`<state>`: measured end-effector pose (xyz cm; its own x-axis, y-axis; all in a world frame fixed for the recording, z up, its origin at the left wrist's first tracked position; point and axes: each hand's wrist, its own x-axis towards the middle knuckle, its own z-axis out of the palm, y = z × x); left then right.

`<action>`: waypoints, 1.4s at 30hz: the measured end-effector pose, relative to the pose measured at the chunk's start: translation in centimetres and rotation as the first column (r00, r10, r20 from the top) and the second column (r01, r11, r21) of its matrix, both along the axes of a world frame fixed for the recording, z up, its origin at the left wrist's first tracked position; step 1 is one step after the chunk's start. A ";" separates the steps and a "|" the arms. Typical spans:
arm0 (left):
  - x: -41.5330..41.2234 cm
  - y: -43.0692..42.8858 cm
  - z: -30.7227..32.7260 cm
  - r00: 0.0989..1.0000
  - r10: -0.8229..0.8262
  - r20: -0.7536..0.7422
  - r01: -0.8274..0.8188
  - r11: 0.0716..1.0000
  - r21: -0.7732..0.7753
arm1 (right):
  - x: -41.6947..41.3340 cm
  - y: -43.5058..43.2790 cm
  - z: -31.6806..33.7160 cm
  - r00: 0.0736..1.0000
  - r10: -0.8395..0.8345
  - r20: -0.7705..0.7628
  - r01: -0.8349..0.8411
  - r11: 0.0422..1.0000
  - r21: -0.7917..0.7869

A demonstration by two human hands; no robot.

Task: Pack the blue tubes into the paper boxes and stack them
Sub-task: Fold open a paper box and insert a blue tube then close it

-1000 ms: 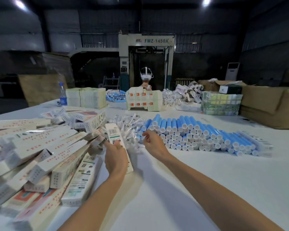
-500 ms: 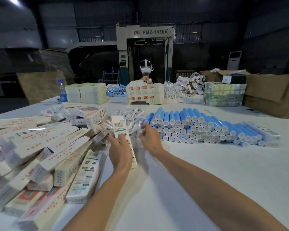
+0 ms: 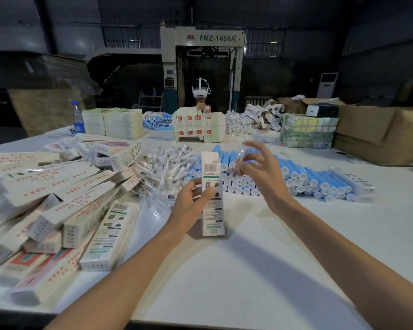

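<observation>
Head — box in left hand

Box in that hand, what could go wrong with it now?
1. The left hand grips the paper box only round its middle, held upright; it might slip or tip while being filled.
2. The right hand pinches what looks like a small clear packet, blurred, just above the blue tubes; a bump could send the round tubes rolling.
3. The heap of boxes at the left lies crooked and may slide.
</observation>
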<state>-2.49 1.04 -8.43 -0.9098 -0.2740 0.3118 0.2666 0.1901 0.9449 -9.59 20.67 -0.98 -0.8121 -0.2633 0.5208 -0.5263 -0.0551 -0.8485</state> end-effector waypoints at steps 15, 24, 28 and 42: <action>1.0 0.7 0.7 0.989 -0.142 -0.039 0.145 0.987 0.063 | 1.5 -3.5 6.3 0.955 -0.054 -0.292 0.140 0.949 0.284; 1.1 0.9 0.8 0.989 -0.144 -0.033 0.145 0.989 0.042 | 0.7 -2.4 7.2 0.943 -0.095 -0.319 0.207 0.917 0.340; 1.0 0.8 0.8 0.990 -0.138 -0.029 0.139 0.989 0.040 | 0.7 -3.0 6.3 0.956 0.013 -0.294 0.144 0.851 0.506; 1.3 1.2 0.9 0.993 -0.111 -0.049 0.109 0.993 -0.039 | 1.5 0.4 -2.7 0.991 0.097 -0.093 -0.076 0.974 0.212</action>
